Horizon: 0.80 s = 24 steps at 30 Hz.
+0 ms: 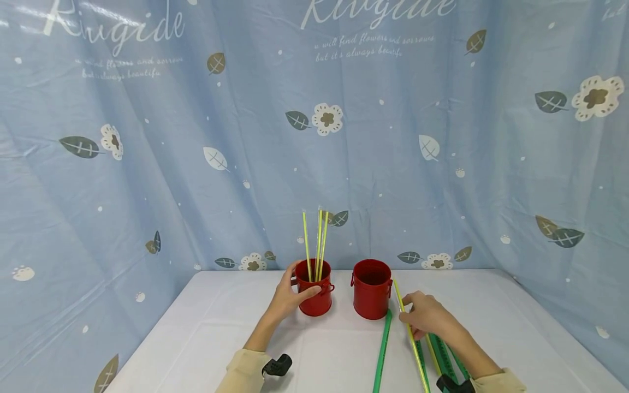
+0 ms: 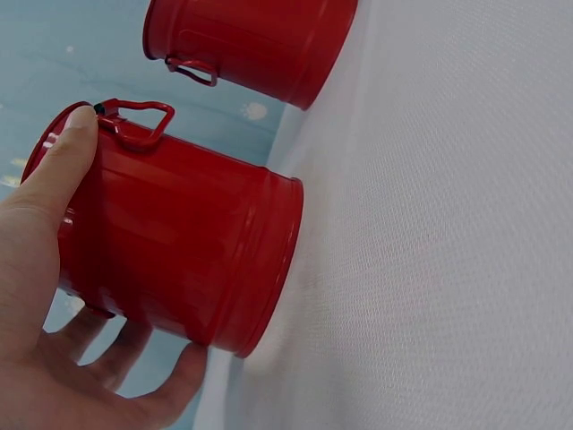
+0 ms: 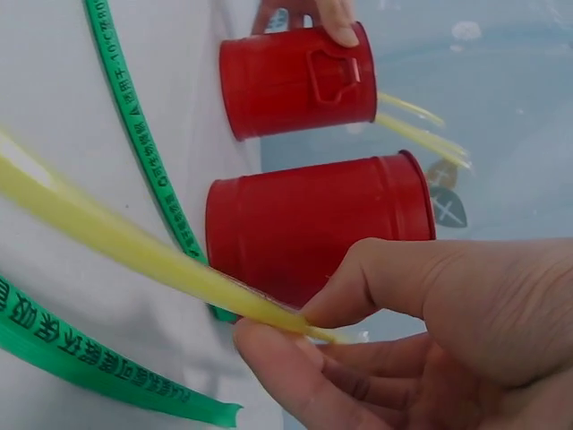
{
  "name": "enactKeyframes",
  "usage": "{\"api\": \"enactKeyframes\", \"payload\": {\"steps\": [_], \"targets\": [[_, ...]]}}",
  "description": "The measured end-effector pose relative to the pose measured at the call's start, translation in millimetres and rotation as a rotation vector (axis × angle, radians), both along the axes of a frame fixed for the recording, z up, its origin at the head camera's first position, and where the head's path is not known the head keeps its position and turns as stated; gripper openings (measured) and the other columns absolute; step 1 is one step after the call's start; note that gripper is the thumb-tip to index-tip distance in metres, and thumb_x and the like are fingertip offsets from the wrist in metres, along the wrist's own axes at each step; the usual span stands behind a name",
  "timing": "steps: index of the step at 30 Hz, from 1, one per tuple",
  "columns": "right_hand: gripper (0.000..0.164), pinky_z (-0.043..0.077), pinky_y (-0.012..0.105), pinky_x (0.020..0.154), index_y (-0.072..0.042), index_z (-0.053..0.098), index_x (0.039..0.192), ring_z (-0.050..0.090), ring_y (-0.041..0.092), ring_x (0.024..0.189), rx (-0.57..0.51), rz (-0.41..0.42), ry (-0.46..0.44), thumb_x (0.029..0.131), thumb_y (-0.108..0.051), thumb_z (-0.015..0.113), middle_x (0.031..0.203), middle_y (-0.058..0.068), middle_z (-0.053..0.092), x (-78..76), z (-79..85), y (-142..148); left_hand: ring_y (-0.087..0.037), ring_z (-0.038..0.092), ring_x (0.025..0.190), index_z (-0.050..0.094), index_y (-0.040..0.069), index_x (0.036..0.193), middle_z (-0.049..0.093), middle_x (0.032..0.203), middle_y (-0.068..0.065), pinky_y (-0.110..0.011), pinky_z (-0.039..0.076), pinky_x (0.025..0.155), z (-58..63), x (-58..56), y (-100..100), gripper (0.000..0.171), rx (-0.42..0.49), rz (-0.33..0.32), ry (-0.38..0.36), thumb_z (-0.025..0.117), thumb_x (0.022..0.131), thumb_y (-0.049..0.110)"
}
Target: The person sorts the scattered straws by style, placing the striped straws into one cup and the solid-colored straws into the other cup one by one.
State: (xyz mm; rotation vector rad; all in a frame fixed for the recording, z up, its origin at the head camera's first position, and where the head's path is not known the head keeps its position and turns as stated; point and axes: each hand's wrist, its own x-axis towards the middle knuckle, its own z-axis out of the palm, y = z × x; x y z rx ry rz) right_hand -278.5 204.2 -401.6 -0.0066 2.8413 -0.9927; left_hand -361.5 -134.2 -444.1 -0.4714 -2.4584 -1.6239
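Note:
My left hand point(image 1: 286, 299) grips a small red metal bucket point(image 1: 315, 303) by its side, thumb near the rim beside the wire handle. Several yellow straws point(image 1: 307, 240) stand upright in that bucket. To its right is a second red bucket point(image 1: 371, 299), with no straws showing above its rim. Between thumb and fingertips, my right hand point(image 1: 428, 315) pinches a yellow straw in a clear wrapper point(image 3: 179, 260) near its far end. This straw slants beside the second bucket. Green-wrapped straws point(image 3: 116, 381) with dark print lie beneath and around my right hand.
One separate green-wrapped straw point(image 1: 383, 352) lies on the white-covered table point(image 1: 324, 355), its far end close to the second bucket. Another yellow straw point(image 1: 434, 355) lies among the green ones. A blue printed curtain point(image 1: 265, 164) hangs behind and to the sides.

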Motion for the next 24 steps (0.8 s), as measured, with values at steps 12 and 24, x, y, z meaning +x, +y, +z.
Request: {"api": "enactKeyframes", "payload": {"steps": [12,24], "targets": [[0.045,0.057,0.029,0.052,0.006,0.054,0.129,0.064,0.017,0.054,-0.066,-0.016,0.036,0.088,-0.01,0.066,0.083,0.01,0.064,-1.2,4.7,6.8,-0.038,0.047,0.129,0.03,0.02,0.152,0.045,0.147,-0.01,-0.052,0.055,0.091,-1.5,-2.2,0.1,0.087,0.014,-0.01,0.016,0.078,0.081,0.037],[0.045,0.058,0.031,0.052,0.006,0.053,0.129,0.063,0.017,0.055,-0.115,-0.013,0.093,0.088,-0.007,0.065,0.081,0.01,0.062,-1.8,5.7,9.8,-0.035,0.047,0.129,0.028,0.019,0.152,0.045,0.148,-0.008,-0.049,0.056,0.091,-2.5,-2.1,-0.3,0.09,-0.009,0.005,0.008,0.078,0.081,0.041]]}}
